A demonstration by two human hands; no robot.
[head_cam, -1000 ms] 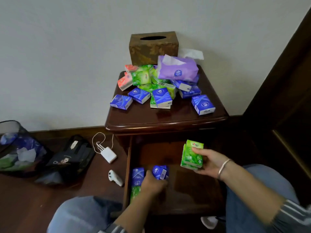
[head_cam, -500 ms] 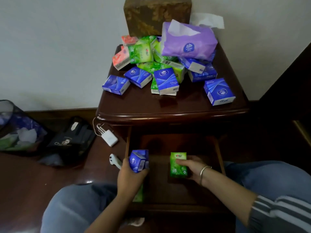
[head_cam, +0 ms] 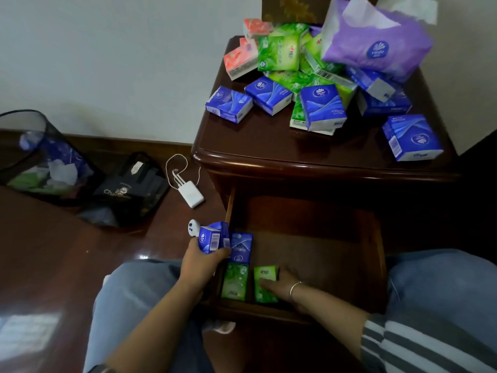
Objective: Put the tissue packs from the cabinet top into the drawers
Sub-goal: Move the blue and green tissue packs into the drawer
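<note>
Blue wrapping shows between the fingers of the left hand (head_cam: pixel 200 261), which is clamped around a blue tissue pack (head_cam: pixel 212 237) held upright over the left rim of the open drawer (head_cam: pixel 375 254). Just beside it, inside the drawer along its left wall, a second blue pack (head_cam: pixel 241 247) lies flat, and a green pack (head_cam: pixel 234 281) sits in the front left corner below it. The right hand (head_cam: pixel 282 282) rests with its fingers laid over another green pack (head_cam: pixel 265 282), pressed down beside the first green one near the drawer's front edge; whether the fingers close around it I cannot tell. A bracelet (head_cam: pixel 293 289) circles that wrist.

On the cabinet top (head_cam: pixel 269 146) above, many packs lie heaped toward the back: blue ones along the front of the pile, green ones in the middle, red ones at the back left corner. One blue pack (head_cam: pixel 411 138) lies alone near the right front corner. A purple soft pack (head_cam: pixel 376 41) leans on the heap's right side.
</note>
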